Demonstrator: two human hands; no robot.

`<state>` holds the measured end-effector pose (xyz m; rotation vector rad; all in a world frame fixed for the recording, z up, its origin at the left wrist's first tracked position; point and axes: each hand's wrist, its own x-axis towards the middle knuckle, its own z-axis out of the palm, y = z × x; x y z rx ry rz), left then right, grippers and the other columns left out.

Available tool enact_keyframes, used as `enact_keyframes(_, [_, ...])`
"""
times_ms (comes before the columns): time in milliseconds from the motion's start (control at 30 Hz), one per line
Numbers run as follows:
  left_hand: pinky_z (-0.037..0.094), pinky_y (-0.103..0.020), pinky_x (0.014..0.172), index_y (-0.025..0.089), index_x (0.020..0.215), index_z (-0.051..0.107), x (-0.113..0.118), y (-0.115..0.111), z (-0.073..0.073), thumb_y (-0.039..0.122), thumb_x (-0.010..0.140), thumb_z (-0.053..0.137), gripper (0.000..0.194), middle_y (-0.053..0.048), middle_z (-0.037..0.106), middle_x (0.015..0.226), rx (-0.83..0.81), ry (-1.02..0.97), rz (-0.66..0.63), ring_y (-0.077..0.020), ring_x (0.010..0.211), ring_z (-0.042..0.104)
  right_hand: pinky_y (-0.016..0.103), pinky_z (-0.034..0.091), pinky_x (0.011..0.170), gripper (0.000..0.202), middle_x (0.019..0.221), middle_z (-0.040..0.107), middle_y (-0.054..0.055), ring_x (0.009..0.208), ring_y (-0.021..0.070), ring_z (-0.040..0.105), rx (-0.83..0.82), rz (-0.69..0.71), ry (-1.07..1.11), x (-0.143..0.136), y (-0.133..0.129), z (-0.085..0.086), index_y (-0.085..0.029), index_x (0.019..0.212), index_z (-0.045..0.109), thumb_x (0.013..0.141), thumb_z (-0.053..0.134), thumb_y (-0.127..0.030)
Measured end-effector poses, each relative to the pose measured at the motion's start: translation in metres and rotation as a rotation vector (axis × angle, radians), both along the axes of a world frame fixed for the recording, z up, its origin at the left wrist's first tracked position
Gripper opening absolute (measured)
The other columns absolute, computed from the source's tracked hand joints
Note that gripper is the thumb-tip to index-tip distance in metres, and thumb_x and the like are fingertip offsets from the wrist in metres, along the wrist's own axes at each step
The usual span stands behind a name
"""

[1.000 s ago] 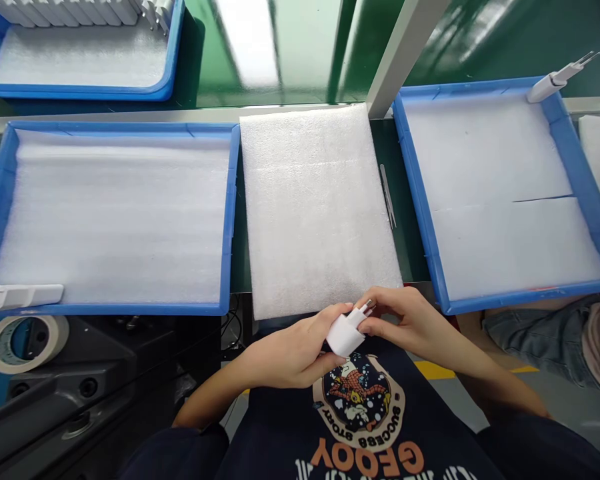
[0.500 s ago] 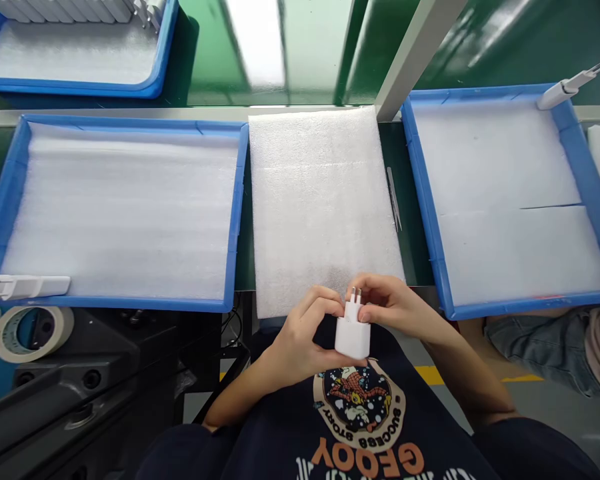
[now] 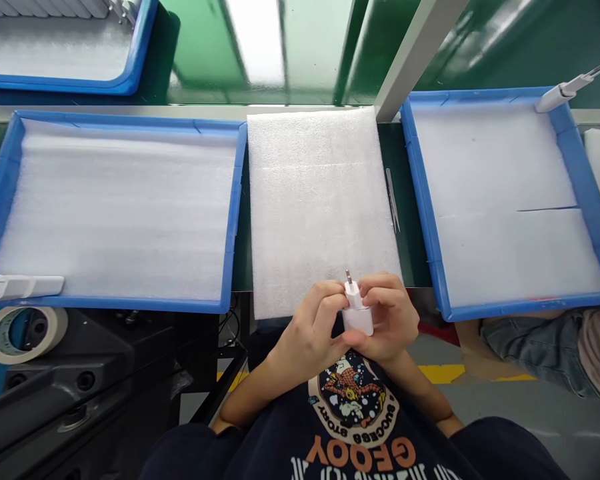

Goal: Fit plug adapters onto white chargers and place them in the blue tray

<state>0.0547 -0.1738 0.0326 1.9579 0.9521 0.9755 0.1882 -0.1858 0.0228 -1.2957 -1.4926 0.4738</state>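
Between my two hands is a white plug charger [image 3: 359,320], its metal pins pointing up and away from me. My left hand [image 3: 316,327] grips it from the left, fingers curled beside the plug part and thumb low on the body. From the other side my right hand [image 3: 391,317] closes its fingers round the charger's right edge. Both hands are over my lap, at the near edge of a white foam sheet [image 3: 320,200]. The charger is clear of the foam.
Foam-lined blue trays stand left [image 3: 234,220] and right [image 3: 433,247] of the sheet. Another blue tray [image 3: 80,85] at upper left holds several white chargers. Tweezers [image 3: 392,199] lie by the sheet. A tape roll [image 3: 55,333] is at lower left; another person's leg [image 3: 530,350] shows at right.
The charger has turned, so its pins now overlap in view, and it sits slightly higher. My right hand has shifted lower around its body. The camera view has moved slightly.
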Motion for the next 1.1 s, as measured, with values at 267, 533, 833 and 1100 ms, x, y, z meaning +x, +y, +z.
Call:
enact_keyframes(267, [0.053, -0.032, 0.084, 0.013, 0.108, 0.048, -0.005, 0.000, 0.004, 0.016, 0.082, 0.062, 0.030, -0.010, 0.055, 0.107, 0.040, -0.091, -0.021, -0.0197, 0.102, 0.055, 0.032, 0.043, 0.050, 0.045, 0.072, 0.048, 0.002, 0.059, 0.0163, 0.050, 0.206, 0.030, 0.095, -0.002, 0.007, 0.001, -0.020, 0.088, 0.051, 0.082, 0.048, -0.065])
enact_keyframes(533, [0.055, -0.034, 0.086, 0.011, 0.106, 0.051, -0.003, -0.003, 0.003, 0.012, 0.076, 0.067, 0.034, -0.011, 0.059, 0.103, 0.120, -0.097, 0.064, -0.0217, 0.104, 0.057, 0.032, 0.047, 0.053, 0.047, 0.074, 0.048, 0.002, 0.063, 0.0169, 0.053, 0.216, 0.054, 0.103, -0.004, 0.010, 0.009, -0.019, 0.089, 0.053, 0.080, 0.050, -0.065])
enact_keyframes(833, [0.059, -0.029, 0.079, 0.010, 0.107, 0.054, 0.005, -0.008, -0.001, 0.015, 0.078, 0.066, 0.032, -0.012, 0.064, 0.101, 0.254, -0.054, 0.166, -0.0201, 0.096, 0.063, 0.034, 0.048, 0.053, 0.044, 0.073, 0.048, 0.004, 0.062, 0.0179, 0.052, 0.209, 0.018, 0.060, -0.002, 0.006, 0.006, -0.020, 0.089, 0.053, 0.085, 0.044, -0.063])
enact_keyframes(1100, [0.059, -0.028, 0.081, 0.006, 0.104, 0.056, 0.008, -0.010, 0.000, 0.011, 0.076, 0.067, 0.031, -0.014, 0.065, 0.100, 0.253, -0.052, 0.157, -0.0211, 0.097, 0.064, 0.035, 0.046, 0.051, 0.023, 0.072, 0.049, 0.005, 0.060, 0.0174, 0.050, 0.266, -0.024, 0.002, 0.003, 0.002, -0.005, -0.019, 0.086, 0.055, 0.093, 0.039, -0.034])
